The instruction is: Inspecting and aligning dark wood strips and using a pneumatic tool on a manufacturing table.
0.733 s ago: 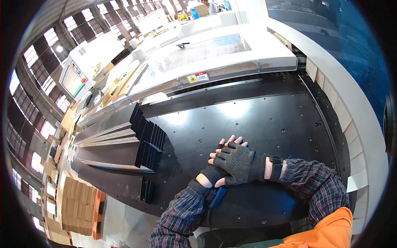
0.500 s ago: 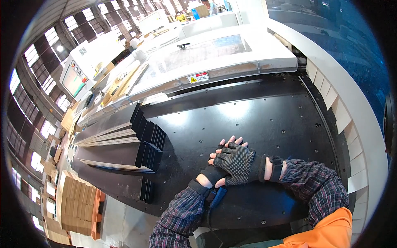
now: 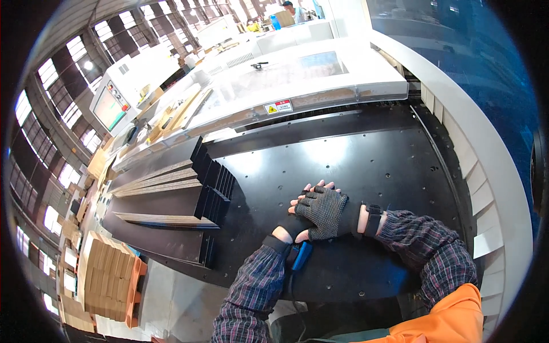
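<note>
Both my hands lie stacked on a black, hole-dotted machine table (image 3: pixel 354 157), in black fingerless gloves. On top is my right hand (image 3: pixel 325 212), flat with its fingers stretched out over the left. My left hand (image 3: pixel 290 226) is mostly covered; its wrist and some outstretched fingertips show, and I see nothing held. A small blue device (image 3: pixel 302 255) with a dark cable hangs by my left wrist. To the left of my hands, apart from them, several dark-faced panels (image 3: pixel 160 204) with pale edges lie in fanned, stepped stacks.
Beyond the table runs a white machine cover (image 3: pixel 372 86) with a warning label. A control panel (image 3: pixel 110 107) stands at far left. White strip curtains (image 3: pixel 466 163) line the right side. Brown boards (image 3: pixel 108 277) are piled on an orange pallet at lower left. Another person (image 3: pixel 297 14) is far back.
The whole view has shifted slightly, with the panel stacks now a little farther right in the picture. My hands remain stacked on the table in the same pose.
</note>
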### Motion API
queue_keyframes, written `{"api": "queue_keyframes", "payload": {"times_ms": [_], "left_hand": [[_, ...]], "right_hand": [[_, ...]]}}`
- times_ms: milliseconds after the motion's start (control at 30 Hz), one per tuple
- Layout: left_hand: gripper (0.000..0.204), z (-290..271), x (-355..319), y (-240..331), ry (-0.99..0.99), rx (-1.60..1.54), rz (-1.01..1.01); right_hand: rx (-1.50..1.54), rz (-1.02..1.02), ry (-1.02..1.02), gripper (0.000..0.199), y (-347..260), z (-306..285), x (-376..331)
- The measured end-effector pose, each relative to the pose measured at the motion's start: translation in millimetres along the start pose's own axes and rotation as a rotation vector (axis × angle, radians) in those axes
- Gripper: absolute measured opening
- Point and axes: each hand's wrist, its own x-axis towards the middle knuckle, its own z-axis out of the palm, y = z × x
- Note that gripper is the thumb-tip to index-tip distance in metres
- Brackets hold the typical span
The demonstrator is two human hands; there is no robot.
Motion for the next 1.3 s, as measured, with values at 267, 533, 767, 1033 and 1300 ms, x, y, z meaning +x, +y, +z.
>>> {"api": "queue_keyframes", "payload": {"times_ms": [267,533,767,1033,1300], "left_hand": [[0.070,9,-7,11,0.004,0.046,-0.064],[0.074,28,-25,32,-0.002,0.048,-0.084],[0.078,40,-51,34,-0.055,-0.009,0.004],[0.084,43,-54,40,-0.137,0.019,-0.071],[0.089,44,-41,40,-0.202,0.042,-0.186]], "right_hand": [[0.009,-0.029,-0.109,0.080,-8,-17,0],[0.076,-0.076,-0.046,0.078,-37,-21,-26],[0.081,-0.088,0.056,0.073,-40,4,-32],[0.035,-0.108,0.009,0.073,-45,0,-33],[-0.023,-0.074,-0.035,0.071,-51,-3,-31]]}}
